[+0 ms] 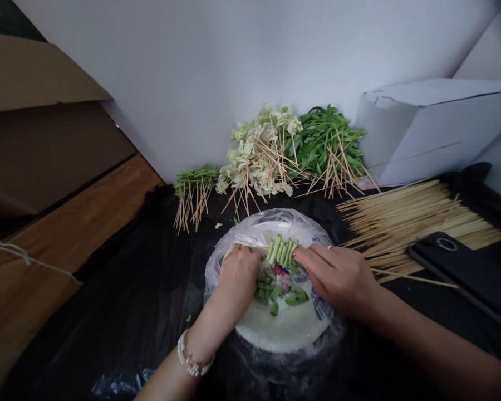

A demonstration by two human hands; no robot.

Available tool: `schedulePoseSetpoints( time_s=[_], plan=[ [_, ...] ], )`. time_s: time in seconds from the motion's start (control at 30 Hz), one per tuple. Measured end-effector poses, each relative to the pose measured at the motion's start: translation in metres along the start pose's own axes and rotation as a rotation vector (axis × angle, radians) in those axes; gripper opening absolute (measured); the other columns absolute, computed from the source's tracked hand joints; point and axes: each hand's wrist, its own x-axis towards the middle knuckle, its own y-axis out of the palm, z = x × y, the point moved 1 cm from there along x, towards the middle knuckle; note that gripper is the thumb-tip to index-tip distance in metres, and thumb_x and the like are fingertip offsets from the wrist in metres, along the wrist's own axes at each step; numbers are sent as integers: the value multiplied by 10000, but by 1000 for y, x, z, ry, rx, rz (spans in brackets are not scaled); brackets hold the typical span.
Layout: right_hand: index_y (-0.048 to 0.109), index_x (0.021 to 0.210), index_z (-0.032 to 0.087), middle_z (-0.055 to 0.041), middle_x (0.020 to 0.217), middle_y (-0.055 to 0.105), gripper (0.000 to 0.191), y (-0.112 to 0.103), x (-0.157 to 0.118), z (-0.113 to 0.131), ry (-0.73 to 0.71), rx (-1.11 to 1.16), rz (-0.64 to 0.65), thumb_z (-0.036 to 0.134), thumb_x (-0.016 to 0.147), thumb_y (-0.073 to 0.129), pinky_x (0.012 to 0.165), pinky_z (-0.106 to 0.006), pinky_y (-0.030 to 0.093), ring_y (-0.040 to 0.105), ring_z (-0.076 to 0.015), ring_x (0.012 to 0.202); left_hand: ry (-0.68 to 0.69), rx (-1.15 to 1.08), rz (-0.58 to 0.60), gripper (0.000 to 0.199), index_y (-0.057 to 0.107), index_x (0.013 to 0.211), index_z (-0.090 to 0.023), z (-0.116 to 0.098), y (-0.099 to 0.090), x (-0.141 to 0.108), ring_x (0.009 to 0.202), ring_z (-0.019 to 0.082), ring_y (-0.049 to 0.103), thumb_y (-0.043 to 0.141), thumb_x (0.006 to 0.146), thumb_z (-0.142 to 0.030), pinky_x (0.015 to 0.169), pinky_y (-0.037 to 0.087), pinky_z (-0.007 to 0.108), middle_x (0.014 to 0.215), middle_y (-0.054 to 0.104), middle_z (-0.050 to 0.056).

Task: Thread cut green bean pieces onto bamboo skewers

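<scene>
Over a round white board wrapped in clear plastic (271, 334), my left hand (241, 273) is closed on a thin wooden skewer (254, 246). Several short green bean pieces (283, 250) sit side by side on the skewer between my hands. My right hand (338, 273) grips the right end of this row of bean pieces with its thumb and fingers. Loose cut bean pieces (274, 306) lie on the board below the row.
Against the wall lie skewered beans (196, 181), pale leafy vegetables (259, 150) and green leaves (328, 139). To the right are bare skewers (409, 217), a black phone (463, 267) and a white box (434, 128). A cardboard box (45, 122) stands left.
</scene>
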Motion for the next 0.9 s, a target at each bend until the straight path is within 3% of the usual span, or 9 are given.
schedulePoseSetpoints(
  time_s=[0.1,0.27,0.57,0.7,0.9],
  plan=[
    [652,984,138,-7,684,609,231,0,0,0,4,6,1,97,938,430,538,-299,298,465,-120,560,-2,2,-65,314,709,975,-169,3,3,0,931,293,633,466,853,-11,764,515,372,978,689,143],
    [656,999,137,-3,681,606,232,1,-1,0,9,14,0,93,929,439,531,-306,308,469,-123,547,45,-220,-182,205,709,910,-207,3,-3,-6,894,289,637,580,842,-62,789,502,386,850,707,92],
    [662,981,129,-6,682,620,247,3,0,-2,-4,9,1,60,887,444,525,-283,342,509,-113,546,22,-355,-342,203,743,952,-223,10,-4,-17,847,253,688,614,854,-102,762,513,351,871,756,76],
    [661,987,119,-12,693,630,237,2,1,-1,1,27,-11,57,900,450,537,-281,360,530,-114,562,-15,-695,-480,167,781,922,-252,11,-10,-25,854,236,715,657,851,-166,803,536,341,896,778,56],
    [657,996,135,-6,687,631,251,2,0,-1,-6,39,-9,60,897,439,541,-269,364,517,-108,554,-375,-1413,-424,158,790,947,-220,-3,-6,-37,807,228,757,704,823,-264,743,622,334,947,789,65]
  ],
)
